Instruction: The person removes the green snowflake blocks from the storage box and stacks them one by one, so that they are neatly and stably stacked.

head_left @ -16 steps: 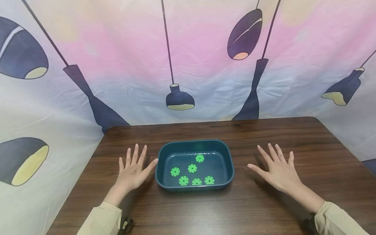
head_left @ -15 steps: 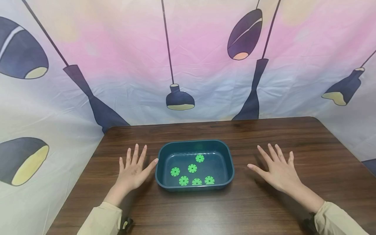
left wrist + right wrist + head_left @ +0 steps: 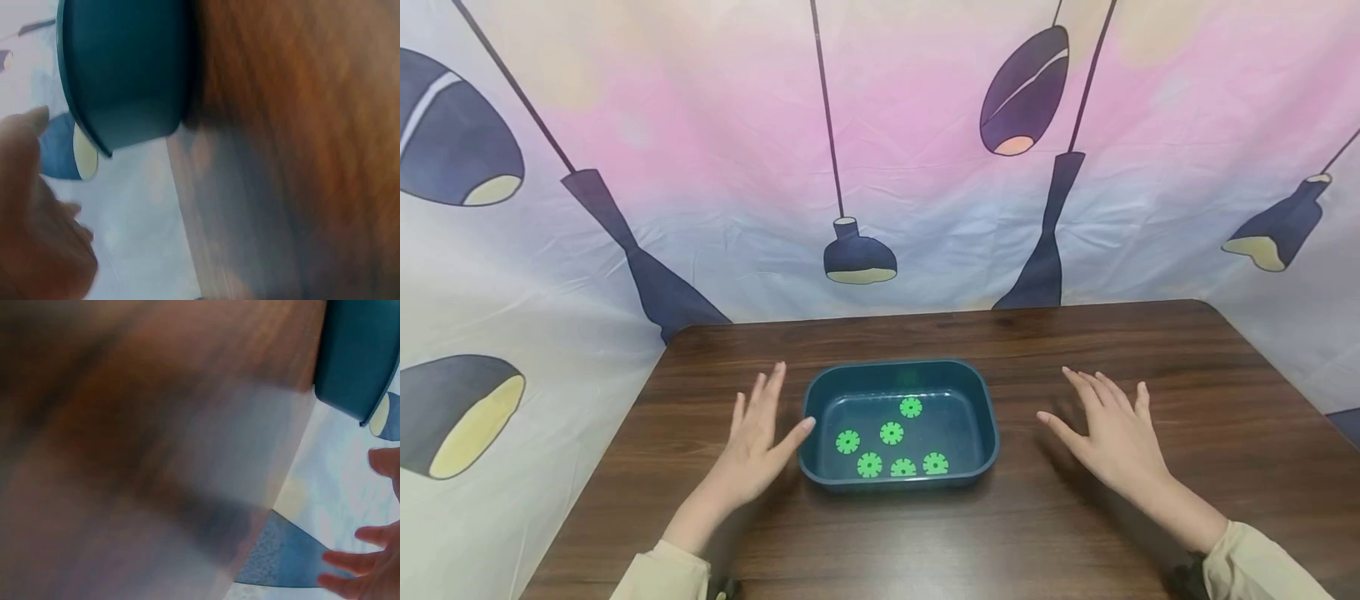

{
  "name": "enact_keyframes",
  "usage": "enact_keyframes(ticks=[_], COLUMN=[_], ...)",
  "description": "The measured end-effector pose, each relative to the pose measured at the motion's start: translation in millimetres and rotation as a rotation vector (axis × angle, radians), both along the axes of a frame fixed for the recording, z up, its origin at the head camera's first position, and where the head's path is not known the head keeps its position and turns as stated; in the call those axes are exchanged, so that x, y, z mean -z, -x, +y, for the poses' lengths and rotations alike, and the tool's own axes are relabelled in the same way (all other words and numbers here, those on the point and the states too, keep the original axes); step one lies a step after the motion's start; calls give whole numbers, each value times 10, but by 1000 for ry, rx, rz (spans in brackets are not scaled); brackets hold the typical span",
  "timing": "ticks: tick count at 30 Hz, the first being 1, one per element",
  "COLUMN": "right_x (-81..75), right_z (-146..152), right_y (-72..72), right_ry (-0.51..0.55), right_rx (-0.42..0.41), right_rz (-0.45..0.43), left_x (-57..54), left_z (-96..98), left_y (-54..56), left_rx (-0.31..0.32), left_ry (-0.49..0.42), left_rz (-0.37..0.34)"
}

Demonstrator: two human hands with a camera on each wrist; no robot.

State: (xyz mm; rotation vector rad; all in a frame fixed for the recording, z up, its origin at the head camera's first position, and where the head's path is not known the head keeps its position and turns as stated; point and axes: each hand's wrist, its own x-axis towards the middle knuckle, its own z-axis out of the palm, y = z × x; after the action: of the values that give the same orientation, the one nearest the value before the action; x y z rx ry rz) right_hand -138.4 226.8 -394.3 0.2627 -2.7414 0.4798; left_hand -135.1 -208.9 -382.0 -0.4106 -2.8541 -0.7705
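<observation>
A dark teal rectangular tray [image 3: 898, 482] stands mid-table in the head view. Several bright green notched discs [image 3: 891, 432] lie flat inside it, some partly hidden by its near wall. My left hand [image 3: 751, 454] hovers by the tray's left side, fingers extended, its thumb tip overlapping the rim. On the opposite side, a hand's width from the tray, my right hand [image 3: 1116, 437] is held over the table with fingers spread and nothing in them. The left wrist view shows the tray's outer wall [image 3: 128, 75] close to the left thumb [image 3: 36, 122].
The dark wooden table [image 3: 895, 550] extends around the tray. Behind it and to the left hangs a cloth backdrop [image 3: 925, 208] printed with lamps. Both forearms wear light sleeves [image 3: 662, 575].
My left hand has moved right, closer to the tray, and turned somewhat so its fingers overlap more. The right hand has tilted slightly, its fingers closer together. The tray and discs stay put.
</observation>
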Motion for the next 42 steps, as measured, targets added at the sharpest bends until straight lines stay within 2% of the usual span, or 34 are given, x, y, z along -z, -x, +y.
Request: enact_keyframes(ticks=[3,7,10,14,18,23,26,33,36,39,42], right_x=[-52,-127,-173,-200,-195,-143,-118,-96,-102,-121,-141], right_z=[-83,-249,-396,-603,-797,-1007,-1103,-1173,-1187,-1208,-1229], right_y=[29,86,137,190,218,232,235,250,281,319,350], right_ry=[35,98,137,161,154,127,90,-39,-99,-166,-223], right_rx=[-53,-142,-188,-245,-325,-431,-486,-598,-645,-692,-733], right_rz=[87,145,181,190,145,71,24,-201,-268,-313,-339], left_x=[-6,-8,-3,21,69,114,124,83,53,40,55], left_z=[126,298,401,474,490,501,510,524,532,539,548], left_y=[-120,-266,-343,-401,-428,-448,-452,-436,-428,-424,-414], left_rx=[113,258,330,387,405,414,397,380,368,353,341], left_ry=[-32,-10,2,34,68,30,2,-22,-15,2,18], left_rz=[134,317,332,300,306,328,328,215,174,167,197])
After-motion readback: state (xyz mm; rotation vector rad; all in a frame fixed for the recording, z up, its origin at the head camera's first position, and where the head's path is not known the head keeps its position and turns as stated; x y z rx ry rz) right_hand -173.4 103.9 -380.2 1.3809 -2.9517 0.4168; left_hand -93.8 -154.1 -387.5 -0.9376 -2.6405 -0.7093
